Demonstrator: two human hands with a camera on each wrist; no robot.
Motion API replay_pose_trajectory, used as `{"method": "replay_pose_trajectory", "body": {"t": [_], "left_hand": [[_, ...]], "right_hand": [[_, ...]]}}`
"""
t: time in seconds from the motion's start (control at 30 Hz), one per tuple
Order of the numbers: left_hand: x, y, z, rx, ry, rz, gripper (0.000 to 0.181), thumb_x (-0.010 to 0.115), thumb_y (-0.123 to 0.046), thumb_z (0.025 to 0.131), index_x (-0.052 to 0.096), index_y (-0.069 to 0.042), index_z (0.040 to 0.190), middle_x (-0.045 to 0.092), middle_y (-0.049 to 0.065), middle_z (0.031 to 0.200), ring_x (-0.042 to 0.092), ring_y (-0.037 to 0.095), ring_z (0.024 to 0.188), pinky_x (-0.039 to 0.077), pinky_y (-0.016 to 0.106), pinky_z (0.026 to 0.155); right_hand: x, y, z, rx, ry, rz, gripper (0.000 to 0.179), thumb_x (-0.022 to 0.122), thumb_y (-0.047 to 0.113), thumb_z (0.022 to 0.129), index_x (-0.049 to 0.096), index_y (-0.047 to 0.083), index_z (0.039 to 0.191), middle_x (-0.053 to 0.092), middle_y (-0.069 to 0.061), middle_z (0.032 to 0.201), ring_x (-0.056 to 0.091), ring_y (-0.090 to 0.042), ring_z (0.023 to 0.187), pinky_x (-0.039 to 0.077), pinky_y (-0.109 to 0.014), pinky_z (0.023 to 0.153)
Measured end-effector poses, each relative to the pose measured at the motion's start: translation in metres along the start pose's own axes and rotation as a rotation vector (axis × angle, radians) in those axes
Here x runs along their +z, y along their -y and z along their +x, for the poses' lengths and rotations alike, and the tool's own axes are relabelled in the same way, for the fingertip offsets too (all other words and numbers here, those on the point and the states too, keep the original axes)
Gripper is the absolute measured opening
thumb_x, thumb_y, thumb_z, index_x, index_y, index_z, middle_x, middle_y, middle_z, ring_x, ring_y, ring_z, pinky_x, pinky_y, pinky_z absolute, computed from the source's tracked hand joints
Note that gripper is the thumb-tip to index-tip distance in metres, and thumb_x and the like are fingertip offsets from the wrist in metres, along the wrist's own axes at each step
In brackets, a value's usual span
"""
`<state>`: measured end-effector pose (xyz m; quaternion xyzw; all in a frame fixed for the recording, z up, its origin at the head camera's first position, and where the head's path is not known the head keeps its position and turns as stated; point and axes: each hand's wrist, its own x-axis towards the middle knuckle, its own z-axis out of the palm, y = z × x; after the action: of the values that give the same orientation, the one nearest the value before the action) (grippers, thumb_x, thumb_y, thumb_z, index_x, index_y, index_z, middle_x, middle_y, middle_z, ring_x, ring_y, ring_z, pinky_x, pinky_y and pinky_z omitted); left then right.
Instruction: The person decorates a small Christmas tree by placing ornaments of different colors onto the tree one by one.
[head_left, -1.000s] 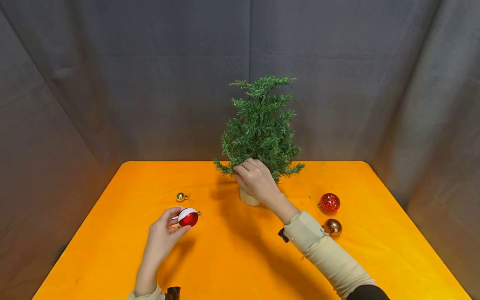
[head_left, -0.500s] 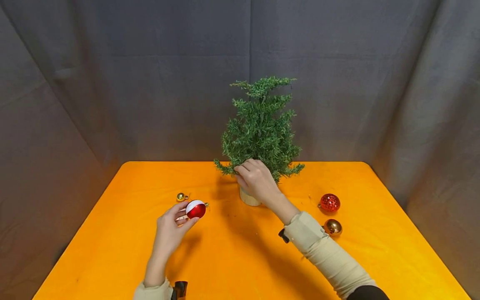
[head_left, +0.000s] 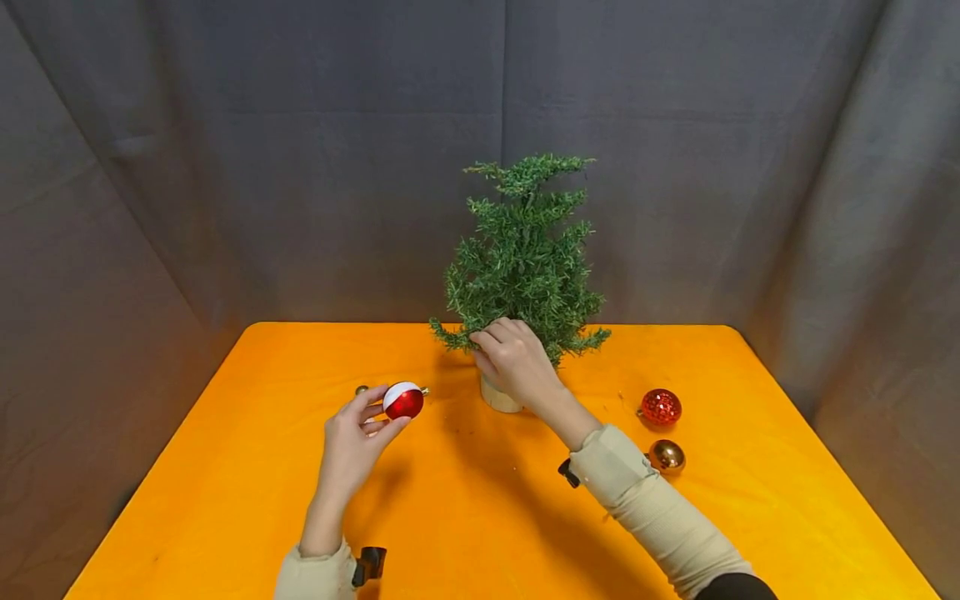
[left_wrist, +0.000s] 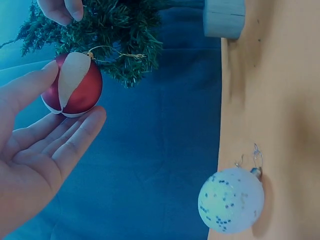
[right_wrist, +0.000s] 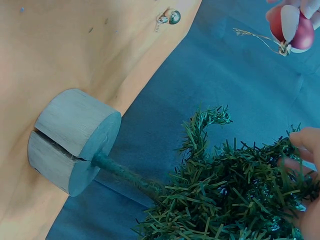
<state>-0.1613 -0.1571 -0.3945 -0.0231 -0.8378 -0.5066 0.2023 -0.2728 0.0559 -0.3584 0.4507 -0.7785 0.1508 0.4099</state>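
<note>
My left hand (head_left: 352, 446) holds a red and white Christmas bauble (head_left: 403, 401) between thumb and fingers, above the table. Its gold cap points right, and a gold string loop (left_wrist: 117, 52) trails from it in the left wrist view. My right hand (head_left: 513, 358) pinches a low left branch of a small artificial Christmas tree (head_left: 525, 258). In the right wrist view, that hand's fingers (right_wrist: 307, 145) are partly covered by the green needles. The tree stands upright on a round wooden base (right_wrist: 75, 135). The bauble is left of the tree, apart from it.
A small gold bauble (head_left: 362, 389) lies behind my left hand. A white glittered bauble (left_wrist: 231, 200) rests on the table in the left wrist view. To the right lie a red bauble (head_left: 661, 407) and a copper bauble (head_left: 666, 456). Grey curtains (head_left: 360, 167) surround the orange table (head_left: 225, 467).
My left hand has moved forward and right with the red and white bauble, closer to the tree, and now partly covers the small gold bauble. My right hand stays at the branch.
</note>
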Motion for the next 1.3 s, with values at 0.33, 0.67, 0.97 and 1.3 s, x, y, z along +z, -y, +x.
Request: {"method": "replay_pose_trajectory", "body": {"t": [0.33,0.67,0.97,1.3], "left_hand": [[0.004,-0.010,0.010,0.004,0.011,-0.063,0.046,0.073,-0.007,0.073,0.056,0.004,0.114,0.058,0.017,0.110,0.059,0.027,0.094,0.050,0.032,0.074],[0.008,-0.018,0.016,0.025,0.002,-0.109,0.046,0.073,-0.007,0.073,0.056,0.005,0.114,0.058,0.017,0.110,0.059,0.027,0.094,0.049,0.036,0.075],[0.010,-0.026,0.020,0.052,-0.031,-0.159,0.046,0.075,-0.008,0.072,0.058,0.004,0.113,0.059,0.016,0.109,0.060,0.024,0.092,0.050,0.035,0.075],[0.012,-0.031,0.022,0.067,-0.034,-0.191,0.045,0.074,-0.008,0.072,0.058,0.004,0.112,0.060,0.016,0.108,0.060,0.023,0.090,0.050,0.033,0.074]], "right_hand": [[0.000,0.000,0.000,0.010,-0.004,0.021,0.013,0.070,0.004,0.074,0.066,0.002,0.086,0.061,-0.008,0.082,0.055,-0.022,0.078,0.045,-0.033,0.074],[0.000,0.000,-0.001,0.007,-0.009,0.035,0.013,0.069,0.004,0.075,0.066,0.001,0.087,0.060,-0.008,0.083,0.055,-0.022,0.079,0.045,-0.033,0.073],[-0.001,0.000,-0.002,-0.005,-0.042,0.058,0.017,0.071,0.004,0.073,0.066,0.001,0.089,0.060,-0.009,0.085,0.055,-0.024,0.082,0.045,-0.036,0.075],[0.000,0.001,-0.001,-0.047,-0.088,0.102,0.010,0.069,0.002,0.075,0.066,0.001,0.085,0.061,-0.011,0.084,0.055,-0.031,0.094,0.038,-0.038,0.091]]}}
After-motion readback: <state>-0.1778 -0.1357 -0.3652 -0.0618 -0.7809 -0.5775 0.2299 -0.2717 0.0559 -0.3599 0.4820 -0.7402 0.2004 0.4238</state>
